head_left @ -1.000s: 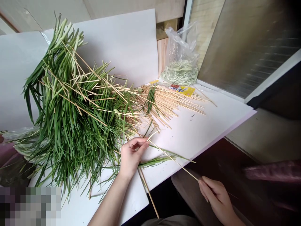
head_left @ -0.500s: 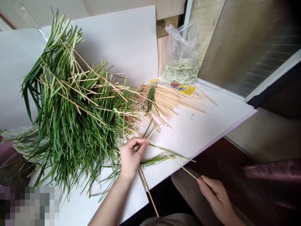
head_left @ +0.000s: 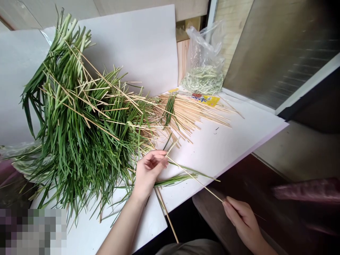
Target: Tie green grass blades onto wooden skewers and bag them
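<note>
My right hand (head_left: 243, 223) is closed on the lower end of a thin bamboo skewer (head_left: 199, 183). The skewer slants up and left to my left hand (head_left: 148, 173). There the fingertips pinch a garlic chive, whose pale stem (head_left: 174, 145) crosses the skewer's far tip. Fingers hide whether the tip goes through the stem. A few loose chives (head_left: 177, 180) lie on the white table top (head_left: 225, 148) just beyond the left hand. To its left rises a large heap of garlic chives (head_left: 85, 141), with several skewers strewn over it.
Behind the left hand, many bamboo skewers (head_left: 191, 113) lie fanned out, a small chive bundle (head_left: 169, 109) on top. A clear plastic bag (head_left: 203, 71) with pale green pieces stands at the back. One skewer (head_left: 170, 219) juts over the table's front edge.
My left hand's fingers have shifted slightly at the skewer tip, the thumb and curled fingers now looser around the chive. The right hand and skewer have hardly moved.
</note>
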`<state>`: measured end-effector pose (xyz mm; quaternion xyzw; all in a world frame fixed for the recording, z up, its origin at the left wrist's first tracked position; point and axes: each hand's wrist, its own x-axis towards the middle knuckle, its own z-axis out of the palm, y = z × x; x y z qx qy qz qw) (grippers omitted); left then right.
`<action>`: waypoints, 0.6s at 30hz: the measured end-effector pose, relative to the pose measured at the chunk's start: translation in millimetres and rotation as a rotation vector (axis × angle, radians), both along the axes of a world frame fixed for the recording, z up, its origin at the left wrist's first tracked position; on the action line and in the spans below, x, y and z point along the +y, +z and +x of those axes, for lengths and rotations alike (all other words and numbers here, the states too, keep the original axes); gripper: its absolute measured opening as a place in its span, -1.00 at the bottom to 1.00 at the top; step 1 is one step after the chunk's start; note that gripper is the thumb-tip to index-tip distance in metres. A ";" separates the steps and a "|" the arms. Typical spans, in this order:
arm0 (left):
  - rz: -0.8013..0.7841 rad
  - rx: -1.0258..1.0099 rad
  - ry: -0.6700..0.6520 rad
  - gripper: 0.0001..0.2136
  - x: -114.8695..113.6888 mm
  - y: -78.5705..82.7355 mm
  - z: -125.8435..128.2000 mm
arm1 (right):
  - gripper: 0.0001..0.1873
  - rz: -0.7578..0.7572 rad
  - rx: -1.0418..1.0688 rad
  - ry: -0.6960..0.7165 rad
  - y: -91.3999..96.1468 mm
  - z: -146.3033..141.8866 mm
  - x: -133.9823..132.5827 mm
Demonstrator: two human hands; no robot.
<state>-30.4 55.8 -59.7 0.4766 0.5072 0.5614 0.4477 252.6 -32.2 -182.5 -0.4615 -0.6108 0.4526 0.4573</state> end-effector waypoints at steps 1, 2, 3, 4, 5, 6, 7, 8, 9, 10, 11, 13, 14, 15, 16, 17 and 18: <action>-0.029 -0.060 -0.042 -0.84 0.3 0.6 -0.8 | -0.53 -0.007 0.013 0.001 0.2 0.1 -0.4; -0.052 -0.099 -0.077 -0.86 0.3 1.2 -1.4 | -0.53 -0.012 0.026 0.003 0.5 0.2 -0.7; -0.070 -0.125 -0.106 -0.87 0.1 2.0 -1.7 | -0.53 -0.019 0.038 0.006 0.9 0.2 -1.0; -0.083 -0.145 -0.129 -0.87 -0.3 2.7 -1.9 | -0.53 -0.024 0.049 0.007 1.6 0.0 -1.2; -0.092 -0.159 -0.144 -0.86 -0.7 3.6 -1.7 | -0.52 -0.030 0.056 0.005 2.6 -0.2 -1.4; -0.097 -0.172 -0.150 -0.86 -1.1 4.4 -1.3 | -0.52 -0.037 0.060 0.000 3.8 -0.6 -1.4; -0.099 -0.187 -0.149 -0.86 -1.4 5.4 -0.8 | -0.51 -0.045 0.062 -0.006 5.1 -1.1 -1.4; -0.099 -0.207 -0.147 -0.86 -1.6 6.4 -0.1 | -0.51 -0.053 0.061 -0.012 6.6 -1.6 -1.4; -0.100 -0.230 -0.144 -0.85 -1.7 7.4 0.6 | -0.50 -0.059 0.061 -0.017 8.0 -2.1 -1.3; -0.102 -0.252 -0.144 -0.85 -1.6 8.4 1.3 | -0.50 -0.062 0.059 -0.020 9.4 -2.6 -1.2; -0.103 -0.269 -0.145 -0.85 -1.4 9.3 2.0 | -0.49 -0.065 0.058 -0.022 10.6 -2.9 -1.0; -0.110 -0.286 -0.136 -0.84 -0.8 10.6 3.2 | -0.49 -0.068 0.053 -0.025 12.4 -3.4 -0.8; -0.117 -0.285 -0.123 -0.84 -0.4 11.0 3.7 | -0.48 -0.068 0.050 -0.025 13.0 -3.5 -0.7; -0.127 -0.280 -0.108 -0.84 0.0 11.1 4.1 | -0.48 -0.068 0.047 -0.025 13.4 -3.6 -0.6; -0.139 -0.276 -0.092 -0.83 0.4 11.1 4.4 | -0.48 -0.068 0.045 -0.024 13.8 -3.7 -0.6; -0.151 -0.273 -0.079 -0.82 0.7 10.8 4.6 | -0.47 -0.069 0.043 -0.024 14.1 -3.8 -0.7; -0.160 -0.271 -0.070 -0.82 1.1 10.4 4.7 | -0.47 -0.070 0.042 -0.024 14.4 -4.0 -0.8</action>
